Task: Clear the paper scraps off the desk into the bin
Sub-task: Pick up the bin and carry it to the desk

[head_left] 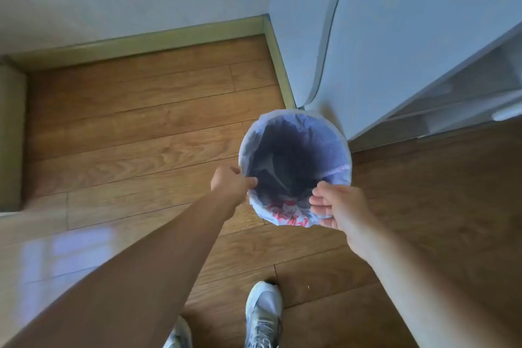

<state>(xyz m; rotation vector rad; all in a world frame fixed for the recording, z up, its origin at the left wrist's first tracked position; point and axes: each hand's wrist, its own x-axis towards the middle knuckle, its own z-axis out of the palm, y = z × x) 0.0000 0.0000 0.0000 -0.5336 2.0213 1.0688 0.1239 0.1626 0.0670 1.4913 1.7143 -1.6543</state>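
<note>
A round bin (343, 147), lined with a thin white plastic bag that has red print on its near side, stands on the wooden floor below me. My left hand (231, 182) pinches the bin's near-left rim, thumb over the liner. My right hand (339, 205) cups the near-right rim, fingers curled around the bag's edge. The inside of the bin is dark and I cannot tell what lies in it. No paper scraps or desk are in view.
A white cabinet (395, 37) with an open lower shelf stands right behind the bin. A white wall with a pale skirting board (141, 44) runs along the back. My two grey trainers (264, 316) are on the floor near the bottom edge.
</note>
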